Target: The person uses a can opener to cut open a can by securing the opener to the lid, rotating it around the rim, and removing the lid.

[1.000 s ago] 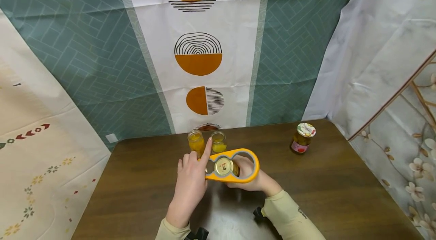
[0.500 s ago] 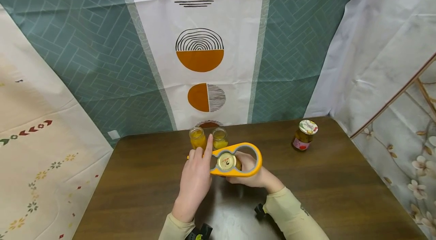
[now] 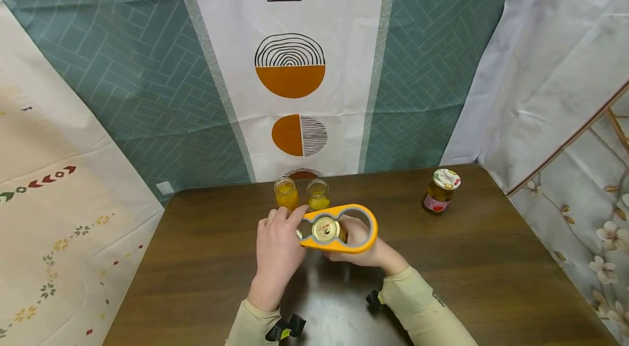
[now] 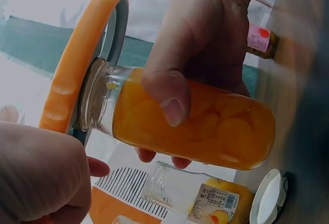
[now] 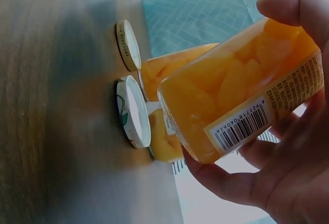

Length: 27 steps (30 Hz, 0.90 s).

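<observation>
My left hand (image 3: 277,256) grips the handle end of an orange jar opener (image 3: 344,249) with grey inner edges. The opener lies around the gold lid (image 3: 325,229) of a glass jar. Orange fruit pieces in liquid fill this jar (image 4: 205,131), seen side-on in the left wrist view. My right hand (image 3: 377,260) holds the jar around its body, thumb on one side and fingers on the other. In the right wrist view the jar's base and barcode label (image 5: 241,126) face the camera. The left hand's grip on the handle is partly hidden.
Behind the hands stand two lidless glass jars, one with orange contents (image 3: 286,197) and one with yellow contents (image 3: 318,202). Two removed lids, one gold-edged (image 5: 128,45) and one patterned (image 5: 134,112), lie near them. A capped jar (image 3: 436,200) stands at the table's (image 3: 491,258) back right.
My left index finger, which pointed straight out past the opener, has come down onto the handle. The right hand still holds the jar, and the opener remains around its lid.
</observation>
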Available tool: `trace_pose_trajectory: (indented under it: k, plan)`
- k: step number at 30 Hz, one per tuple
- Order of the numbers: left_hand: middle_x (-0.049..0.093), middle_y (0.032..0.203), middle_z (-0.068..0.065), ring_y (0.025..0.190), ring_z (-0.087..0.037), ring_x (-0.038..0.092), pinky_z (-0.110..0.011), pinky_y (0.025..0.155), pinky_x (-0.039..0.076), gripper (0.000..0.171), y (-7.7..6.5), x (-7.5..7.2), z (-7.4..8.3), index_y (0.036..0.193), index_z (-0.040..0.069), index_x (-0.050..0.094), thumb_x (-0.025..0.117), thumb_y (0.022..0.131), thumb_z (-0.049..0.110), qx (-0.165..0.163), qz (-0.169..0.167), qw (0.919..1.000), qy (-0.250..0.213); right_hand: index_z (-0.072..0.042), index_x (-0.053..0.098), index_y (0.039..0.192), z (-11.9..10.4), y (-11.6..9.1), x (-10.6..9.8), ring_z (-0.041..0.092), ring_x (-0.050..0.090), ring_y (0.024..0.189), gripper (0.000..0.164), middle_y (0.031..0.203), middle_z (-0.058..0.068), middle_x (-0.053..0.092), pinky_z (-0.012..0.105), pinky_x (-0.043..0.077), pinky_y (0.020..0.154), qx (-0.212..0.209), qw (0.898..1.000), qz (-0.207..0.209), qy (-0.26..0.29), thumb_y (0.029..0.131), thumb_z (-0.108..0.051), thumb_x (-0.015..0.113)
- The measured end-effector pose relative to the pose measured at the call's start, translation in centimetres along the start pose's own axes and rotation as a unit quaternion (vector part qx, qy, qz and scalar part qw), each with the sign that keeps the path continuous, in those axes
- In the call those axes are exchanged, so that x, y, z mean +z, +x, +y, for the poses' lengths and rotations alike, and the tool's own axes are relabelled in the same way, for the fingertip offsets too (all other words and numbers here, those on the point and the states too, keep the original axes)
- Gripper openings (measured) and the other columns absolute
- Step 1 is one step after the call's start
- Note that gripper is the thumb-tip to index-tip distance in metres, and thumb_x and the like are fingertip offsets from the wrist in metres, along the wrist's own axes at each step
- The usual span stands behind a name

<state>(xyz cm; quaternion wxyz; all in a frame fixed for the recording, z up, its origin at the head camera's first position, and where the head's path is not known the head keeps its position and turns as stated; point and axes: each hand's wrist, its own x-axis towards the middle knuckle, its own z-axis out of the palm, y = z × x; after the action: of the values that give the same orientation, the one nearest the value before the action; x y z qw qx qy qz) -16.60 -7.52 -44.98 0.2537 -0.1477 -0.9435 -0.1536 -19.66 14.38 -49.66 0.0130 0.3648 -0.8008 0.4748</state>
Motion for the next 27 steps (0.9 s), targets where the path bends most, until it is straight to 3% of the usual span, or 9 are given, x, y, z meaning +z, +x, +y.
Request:
trace_pose_trajectory:
  k: [5,11,18,23,27]
  plan:
    - [0.066,0.085,-0.007,0.077,-0.029,0.058,-0.048,0.07,0.049,0.049,0.0,-0.1,-0.4,0.106,0.014,0.079,0.085,0.06,-0.003,0.006,0.009,0.9999,0.009,-0.013,0.067,0.129,0.0,0.0,0.5,0.011,0.063,0.094,0.05,0.111,-0.006,0.069,0.034,0.054,0.086,0.028,0.999,0.016,-0.006,0.083,-0.017,0.088]
    - [0.064,0.078,-0.006,0.069,-0.029,0.056,-0.043,0.059,0.042,0.043,0.1,-0.1,-0.5,0.1,0.012,0.078,0.075,0.061,-0.006,0.001,0.026,0.9995,0.018,-0.012,0.066,0.135,-0.4,0.3,1.5,0.015,0.065,0.109,0.058,0.124,-0.002,0.07,0.039,0.054,0.095,0.036,0.998,0.053,0.0,0.082,-0.01,0.088]
    - [0.067,0.084,-0.008,0.074,-0.031,0.059,-0.042,0.057,0.044,0.051,0.1,-0.2,-0.4,0.109,0.011,0.08,0.073,0.062,-0.005,-0.016,0.048,0.9986,0.019,-0.012,0.066,0.135,-0.6,0.8,2.3,0.016,0.067,0.108,0.06,0.123,-0.002,0.071,0.037,0.056,0.094,0.012,0.994,0.102,0.023,0.081,0.0,0.087]
    - [0.064,0.089,-0.008,0.081,-0.03,0.058,-0.04,0.055,0.05,0.06,0.2,-0.5,-0.2,0.119,0.009,0.08,0.076,0.06,-0.006,-0.034,0.056,0.9978,-0.003,-0.013,0.068,0.134,-0.8,0.7,2.4,0.016,0.066,0.109,0.058,0.123,-0.004,0.071,0.036,0.055,0.093,0.02,0.991,0.133,0.006,0.08,-0.001,0.088]
    - [0.064,0.088,-0.008,0.081,-0.03,0.058,-0.042,0.057,0.051,0.051,0.1,-0.7,-0.1,0.115,0.008,0.081,0.08,0.066,-0.006,-0.035,0.06,0.9975,-0.01,-0.013,0.068,0.136,-0.7,0.6,2.5,0.017,0.067,0.11,0.059,0.125,-0.002,0.071,0.037,0.055,0.093,0.027,0.991,0.129,0.016,0.081,-0.002,0.089]
